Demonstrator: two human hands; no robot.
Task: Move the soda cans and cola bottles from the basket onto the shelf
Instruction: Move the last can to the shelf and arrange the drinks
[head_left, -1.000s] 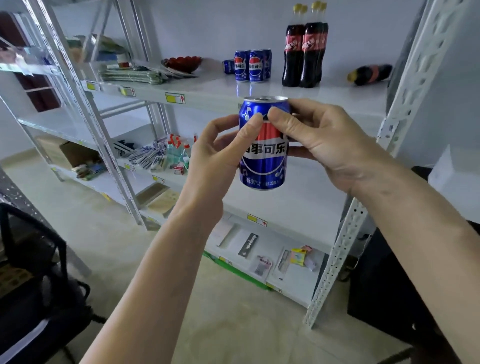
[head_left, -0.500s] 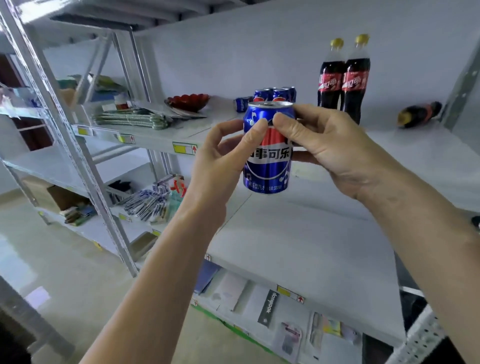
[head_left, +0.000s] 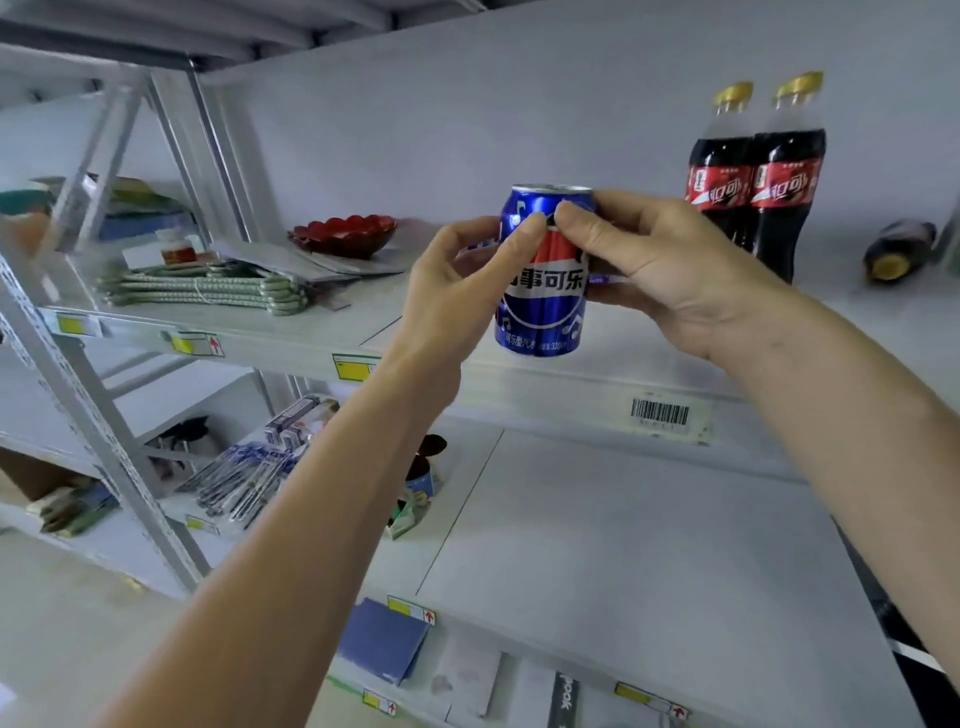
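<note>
- Head view: I note the left hand and right hand both curled around one upright blue aluminium soda can, held just above the white metal shelf edge, presumably for steady placement.
- Two upright dark plastic cola bottles stand behind.

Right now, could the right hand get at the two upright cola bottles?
Probably not yet: the right hand and left hand both grip the blue can. The cola bottles stand unobstructed just behind.
</note>
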